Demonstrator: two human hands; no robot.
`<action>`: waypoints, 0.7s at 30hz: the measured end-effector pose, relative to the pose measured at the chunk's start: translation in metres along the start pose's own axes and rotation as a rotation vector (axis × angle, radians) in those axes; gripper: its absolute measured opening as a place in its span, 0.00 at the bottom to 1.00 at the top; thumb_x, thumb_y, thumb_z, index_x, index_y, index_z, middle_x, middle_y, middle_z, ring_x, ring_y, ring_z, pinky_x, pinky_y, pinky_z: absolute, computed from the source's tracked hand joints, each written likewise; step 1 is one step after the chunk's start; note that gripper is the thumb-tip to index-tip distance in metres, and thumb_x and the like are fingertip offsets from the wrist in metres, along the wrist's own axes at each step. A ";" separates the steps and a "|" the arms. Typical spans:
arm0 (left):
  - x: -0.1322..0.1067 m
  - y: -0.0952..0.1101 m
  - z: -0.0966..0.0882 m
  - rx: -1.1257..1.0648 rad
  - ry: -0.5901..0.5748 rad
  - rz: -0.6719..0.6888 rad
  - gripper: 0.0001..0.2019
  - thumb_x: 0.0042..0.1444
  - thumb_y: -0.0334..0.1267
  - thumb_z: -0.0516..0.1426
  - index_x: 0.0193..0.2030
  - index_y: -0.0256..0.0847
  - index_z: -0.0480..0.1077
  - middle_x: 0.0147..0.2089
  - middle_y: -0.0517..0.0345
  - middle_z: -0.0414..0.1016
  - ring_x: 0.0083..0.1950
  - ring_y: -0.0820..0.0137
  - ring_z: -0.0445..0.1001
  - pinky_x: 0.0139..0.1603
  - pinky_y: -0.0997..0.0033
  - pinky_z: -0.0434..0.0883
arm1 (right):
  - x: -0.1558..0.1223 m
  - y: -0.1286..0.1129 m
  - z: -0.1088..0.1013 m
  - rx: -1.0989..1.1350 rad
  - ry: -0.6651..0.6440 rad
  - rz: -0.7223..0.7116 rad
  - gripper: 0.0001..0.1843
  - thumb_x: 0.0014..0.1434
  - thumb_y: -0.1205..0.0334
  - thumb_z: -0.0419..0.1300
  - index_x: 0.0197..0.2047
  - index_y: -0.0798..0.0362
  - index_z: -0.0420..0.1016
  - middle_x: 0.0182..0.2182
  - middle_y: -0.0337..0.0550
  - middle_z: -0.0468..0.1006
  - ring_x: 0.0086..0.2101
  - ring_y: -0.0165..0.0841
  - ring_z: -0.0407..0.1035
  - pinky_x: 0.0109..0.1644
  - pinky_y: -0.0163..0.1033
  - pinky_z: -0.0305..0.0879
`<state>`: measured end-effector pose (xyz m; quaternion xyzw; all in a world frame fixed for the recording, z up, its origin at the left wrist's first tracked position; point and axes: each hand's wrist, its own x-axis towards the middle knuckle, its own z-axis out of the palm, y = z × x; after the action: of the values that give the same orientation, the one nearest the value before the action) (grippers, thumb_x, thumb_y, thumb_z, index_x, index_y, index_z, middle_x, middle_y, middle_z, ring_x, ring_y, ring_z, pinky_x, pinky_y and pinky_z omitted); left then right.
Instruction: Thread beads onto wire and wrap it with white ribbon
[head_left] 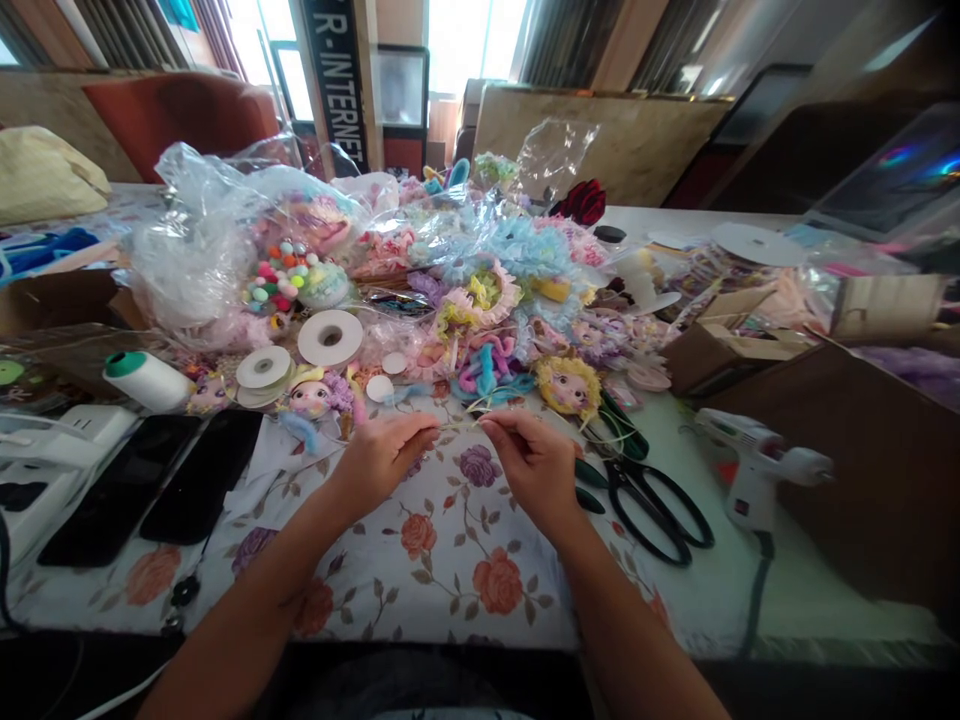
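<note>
A thin pale-yellow ribbon [455, 425] runs between my hands above the flowered tablecloth [450, 580]. My left hand [384, 458] pinches one part of it between thumb and fingers. Close by, my right hand [534, 465] pinches another part, and loose loops of ribbon trail behind its fingertips. Just beyond the right hand lies a doll face with curly yellow hair [571, 390]. A doll face with purple and yellow hair [311, 396] rests beyond the left hand. Black-handled scissors [660, 515] and a green-handled tool [628, 430] are right of my right hand.
A white glue gun [754, 470] stands at the right before a cardboard box [870, 470]. Ribbon spools [330, 338], a thread cone [146, 382] and two phones [199, 480] lie left. Plastic-wrapped trimmings [517, 250] heap across the back.
</note>
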<state>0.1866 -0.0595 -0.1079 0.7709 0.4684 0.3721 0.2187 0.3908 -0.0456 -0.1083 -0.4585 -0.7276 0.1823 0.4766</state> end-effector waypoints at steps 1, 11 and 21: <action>0.000 0.001 0.000 -0.009 -0.002 -0.002 0.11 0.62 0.40 0.52 0.44 0.40 0.73 0.37 0.54 0.80 0.36 0.68 0.78 0.37 0.74 0.70 | 0.000 0.000 0.000 0.002 -0.001 0.010 0.08 0.60 0.60 0.57 0.34 0.52 0.76 0.27 0.41 0.78 0.26 0.31 0.70 0.30 0.35 0.64; 0.006 0.000 0.002 -0.050 -0.102 -0.159 0.10 0.59 0.37 0.52 0.32 0.39 0.72 0.26 0.58 0.74 0.28 0.72 0.71 0.29 0.76 0.65 | 0.002 0.004 0.001 -0.134 -0.163 0.017 0.14 0.59 0.61 0.56 0.48 0.52 0.76 0.48 0.50 0.76 0.26 0.30 0.70 0.32 0.38 0.68; 0.004 0.000 0.007 -0.052 -0.190 -0.147 0.11 0.59 0.39 0.52 0.31 0.38 0.73 0.25 0.59 0.71 0.26 0.73 0.67 0.26 0.76 0.61 | -0.009 -0.001 0.017 0.096 -0.368 0.002 0.12 0.60 0.65 0.57 0.46 0.50 0.77 0.35 0.44 0.81 0.31 0.33 0.74 0.35 0.36 0.69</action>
<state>0.1932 -0.0557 -0.1112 0.7604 0.4908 0.2923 0.3089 0.3768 -0.0513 -0.1205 -0.3948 -0.7925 0.2980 0.3566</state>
